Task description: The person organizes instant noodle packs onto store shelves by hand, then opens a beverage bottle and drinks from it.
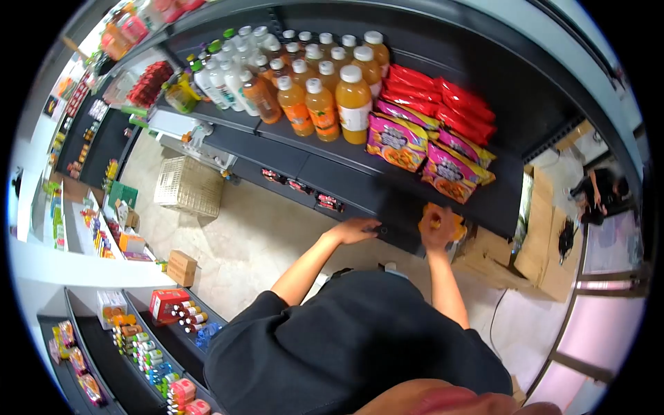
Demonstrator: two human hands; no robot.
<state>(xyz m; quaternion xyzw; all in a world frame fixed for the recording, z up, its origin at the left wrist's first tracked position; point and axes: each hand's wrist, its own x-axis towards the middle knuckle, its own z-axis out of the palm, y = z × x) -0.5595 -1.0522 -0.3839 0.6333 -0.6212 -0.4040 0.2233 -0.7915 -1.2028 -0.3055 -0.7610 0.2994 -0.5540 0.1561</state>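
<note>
My right hand [437,232] is closed round an orange packet [456,227] at the right end of the lower dark shelf [277,150]. My left hand [357,231] rests at the front edge of that lower shelf, fingers stretched out, with nothing visible in it. On the shelf above stand orange juice bottles [354,111], and beside them lie purple and yellow noodle packets [396,140] with red packets [443,100] behind. Small dark red packs [330,203] sit on the lower shelf, left of my left hand.
An open cardboard box [546,242] stands on the floor at the right. A woven basket [188,187] is on the floor at the left, with a small carton [181,268] below it. Stocked shelves [104,346] fill the lower left. Another person [599,194] is at the far right.
</note>
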